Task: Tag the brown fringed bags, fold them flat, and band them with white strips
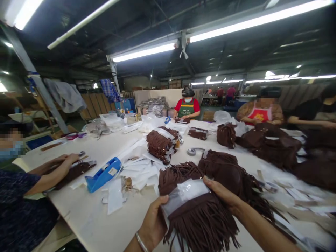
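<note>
A brown fringed bag [199,217] with a clear plastic wrap [185,194] over its top is held between both my hands above the white table [86,217]. My left hand [153,220] grips its left edge, fingers curled round the plastic. On the bag's right side my right hand [223,194] is closed, thumb on the plastic. More brown fringed bags [228,171] lie just behind.
A blue tape dispenser [103,174] and white paper strips [139,171] lie to the left. Another stack of fringed bags [161,143] sits mid-table, and a pile [273,143] at right. A person's arm [52,171] rests at left; other workers sit at the far side.
</note>
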Demonstrator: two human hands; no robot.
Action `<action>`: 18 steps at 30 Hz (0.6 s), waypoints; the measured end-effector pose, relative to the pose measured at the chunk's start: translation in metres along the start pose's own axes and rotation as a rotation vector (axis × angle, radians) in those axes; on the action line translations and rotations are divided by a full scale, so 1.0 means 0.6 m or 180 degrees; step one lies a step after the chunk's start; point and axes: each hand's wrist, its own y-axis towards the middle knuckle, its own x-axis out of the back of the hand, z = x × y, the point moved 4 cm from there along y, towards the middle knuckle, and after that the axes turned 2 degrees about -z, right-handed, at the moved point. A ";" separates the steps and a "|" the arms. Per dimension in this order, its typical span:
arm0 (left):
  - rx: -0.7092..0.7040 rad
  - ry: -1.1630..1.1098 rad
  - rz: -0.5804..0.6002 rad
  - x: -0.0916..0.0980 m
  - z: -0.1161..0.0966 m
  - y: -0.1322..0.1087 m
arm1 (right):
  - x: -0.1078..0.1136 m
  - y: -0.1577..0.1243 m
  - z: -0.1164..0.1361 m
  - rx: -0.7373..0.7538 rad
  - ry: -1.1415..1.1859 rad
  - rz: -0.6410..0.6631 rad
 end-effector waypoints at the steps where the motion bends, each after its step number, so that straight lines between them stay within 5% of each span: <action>1: 0.0060 -0.0025 -0.0024 0.009 0.001 0.010 | 0.001 0.010 -0.005 -0.0068 0.0010 -0.0047; 6: 0.0192 0.0092 -0.0184 0.036 -0.011 0.063 | 0.008 0.040 -0.026 -0.0428 0.0400 -0.0267; 14: 0.0427 0.0741 0.0352 0.002 -0.089 0.167 | 0.051 0.085 -0.003 -0.0191 0.0632 -0.0927; 18: -0.0094 0.0991 -0.0284 0.001 -0.171 0.247 | 0.086 0.120 0.012 -0.0141 0.0701 -0.1188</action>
